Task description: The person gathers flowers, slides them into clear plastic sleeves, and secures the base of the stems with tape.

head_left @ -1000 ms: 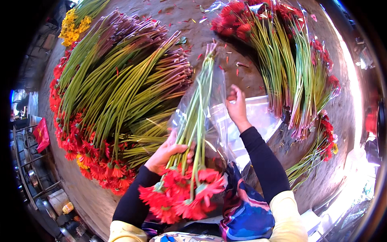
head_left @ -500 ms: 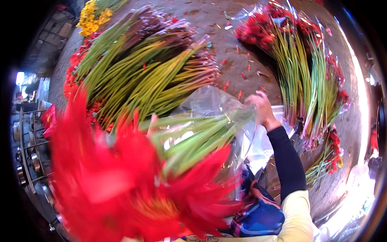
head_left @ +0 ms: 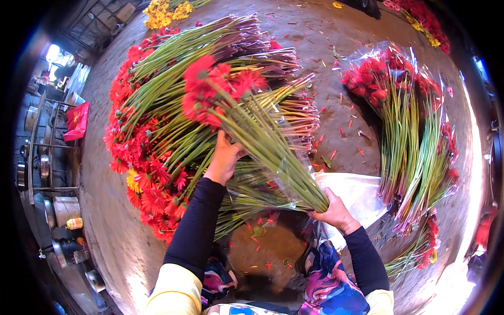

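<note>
A bunch of red gerberas (head_left: 268, 147) slants across the middle, blooms at the upper left and stem ends at the lower right. Clear plastic lies along its stems. My right hand (head_left: 336, 212) is closed around the stem ends. Just below the blooms, my left hand (head_left: 226, 157) grips the bunch's near side, its fingertips partly hidden behind stems and plastic. Under the bunch and to its left spreads a big pile of loose red gerberas (head_left: 189, 110), stems pointing right. A white plastic sheet (head_left: 354, 191) lies beside my right hand.
Wrapped bunches of red gerberas (head_left: 401, 121) lie at the right, with a smaller bunch (head_left: 420, 249) nearer. Yellow flowers (head_left: 165, 14) are at the far left. Fallen red petals dot the brown ground (head_left: 328, 94). A metal rack with pots (head_left: 44, 163) stands along the left edge.
The held bunch has swung away from close to the camera, its blooms now pointing to the far left. My left hand, mostly hidden before, shows near the blooms. The view has shifted.
</note>
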The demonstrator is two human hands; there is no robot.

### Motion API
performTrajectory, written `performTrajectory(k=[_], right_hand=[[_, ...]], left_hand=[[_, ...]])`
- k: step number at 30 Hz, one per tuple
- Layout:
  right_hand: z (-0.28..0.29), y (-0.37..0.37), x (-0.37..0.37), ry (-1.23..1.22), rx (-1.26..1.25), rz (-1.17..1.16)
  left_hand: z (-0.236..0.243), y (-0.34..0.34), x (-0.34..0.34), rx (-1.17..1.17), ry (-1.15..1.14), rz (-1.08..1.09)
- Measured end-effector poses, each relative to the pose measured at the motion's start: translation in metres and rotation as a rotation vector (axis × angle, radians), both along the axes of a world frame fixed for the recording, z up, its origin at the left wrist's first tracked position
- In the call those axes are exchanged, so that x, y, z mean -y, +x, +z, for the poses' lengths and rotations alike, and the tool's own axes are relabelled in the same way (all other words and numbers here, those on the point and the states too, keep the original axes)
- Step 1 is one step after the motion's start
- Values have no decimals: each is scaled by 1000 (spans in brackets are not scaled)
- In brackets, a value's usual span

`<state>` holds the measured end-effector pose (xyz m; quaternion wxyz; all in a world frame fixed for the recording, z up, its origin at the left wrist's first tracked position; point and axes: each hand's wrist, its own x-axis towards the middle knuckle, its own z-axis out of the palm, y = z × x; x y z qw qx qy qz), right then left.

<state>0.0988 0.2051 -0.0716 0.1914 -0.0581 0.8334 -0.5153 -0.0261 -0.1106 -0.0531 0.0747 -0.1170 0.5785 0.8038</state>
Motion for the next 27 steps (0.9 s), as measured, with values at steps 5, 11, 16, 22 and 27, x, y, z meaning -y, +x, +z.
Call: performTrajectory(k=[5,11,16,22,27], right_hand=[[25,-12,-7,-430,479,19],[24,-9,-30,-372,654,-20],[30,-9,-35,-371,531,-64],[33,-7,-42,-325,493,-49],[29,-2,-42,-350,437,-84]], left_hand=[[10,-9,6,50,-245,-73],[3,-9,5,-23,-425,-61],[15,9,3,113,-349,15],[45,6,8,163,88,-166],[42,-15,31,-101,322,134]])
